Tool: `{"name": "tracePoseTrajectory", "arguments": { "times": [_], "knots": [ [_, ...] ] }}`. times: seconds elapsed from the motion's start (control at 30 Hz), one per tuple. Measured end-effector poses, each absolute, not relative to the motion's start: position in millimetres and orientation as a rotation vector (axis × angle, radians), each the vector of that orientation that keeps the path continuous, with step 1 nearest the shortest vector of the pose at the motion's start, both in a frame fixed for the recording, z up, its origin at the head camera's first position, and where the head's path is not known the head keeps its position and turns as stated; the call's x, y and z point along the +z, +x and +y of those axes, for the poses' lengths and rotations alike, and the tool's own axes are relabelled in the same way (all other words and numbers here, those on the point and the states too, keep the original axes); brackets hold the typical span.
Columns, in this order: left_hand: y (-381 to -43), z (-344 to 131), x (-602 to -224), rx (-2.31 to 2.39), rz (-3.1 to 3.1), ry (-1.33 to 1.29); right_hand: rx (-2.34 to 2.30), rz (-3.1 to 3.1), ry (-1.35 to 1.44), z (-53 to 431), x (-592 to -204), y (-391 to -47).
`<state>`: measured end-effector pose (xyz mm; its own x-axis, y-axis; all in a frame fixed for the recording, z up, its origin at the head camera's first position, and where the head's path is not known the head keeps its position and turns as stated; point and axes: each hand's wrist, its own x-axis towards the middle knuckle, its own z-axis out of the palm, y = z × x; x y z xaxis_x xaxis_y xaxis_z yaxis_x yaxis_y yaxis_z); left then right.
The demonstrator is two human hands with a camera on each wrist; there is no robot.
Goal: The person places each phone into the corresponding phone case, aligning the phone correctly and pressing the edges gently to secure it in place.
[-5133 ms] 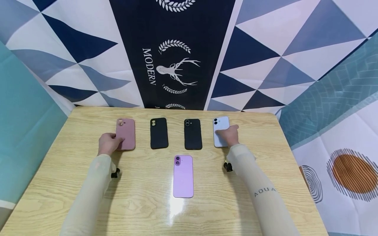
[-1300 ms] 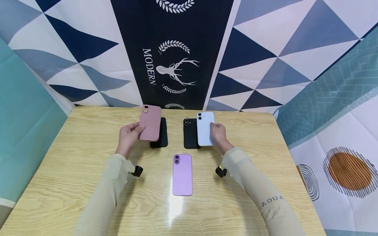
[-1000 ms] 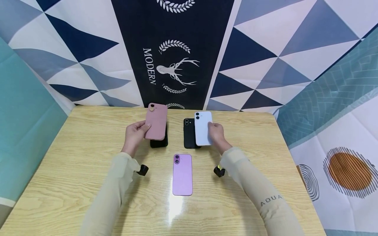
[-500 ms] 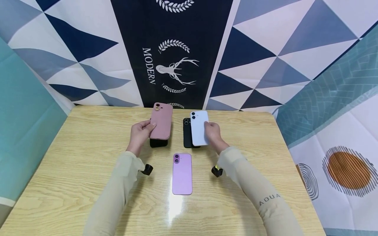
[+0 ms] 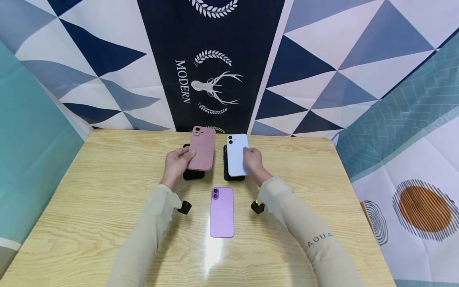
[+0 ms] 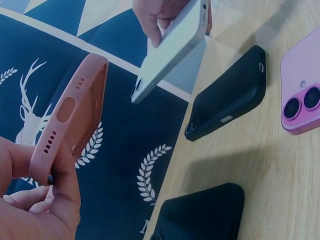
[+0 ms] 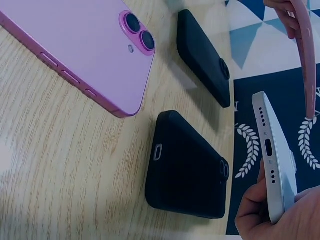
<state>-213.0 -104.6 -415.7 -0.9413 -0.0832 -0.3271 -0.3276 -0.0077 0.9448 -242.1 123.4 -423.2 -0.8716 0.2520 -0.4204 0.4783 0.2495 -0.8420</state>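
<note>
My left hand pinches a pink phone case by its near left side, thumb on the back. In the left wrist view this case is hollow, its bottom edge pierced by a port opening. My right hand grips a pale white-blue phone by its right side; its charging port shows in the right wrist view. Both are raised over the table. Partly hidden below the pink case lies a black phone case. Another black phone case, with dark camera rings, lies mostly hidden below the pale phone.
A lilac phone lies camera side up on the wooden table, nearer than the black cases and between my forearms. Behind the table's far edge hangs a patterned cloth. Each wrist carries a small black camera.
Both hands first reached to the table at the outer ends of the row. The pink case has been lifted and carried right, the pale phone lifted and carried left, drawing closer together.
</note>
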Motion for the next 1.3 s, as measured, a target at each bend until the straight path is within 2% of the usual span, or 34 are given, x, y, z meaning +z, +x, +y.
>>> {"name": "tracePoseTrajectory", "arguments": {
  "times": [1.3],
  "knots": [
    [-209.4,-66.4,-420.5,2.124,2.069,-0.396,-1.698,2.255,0.656,107.7,-425.2,-239.9]
  ]
}}
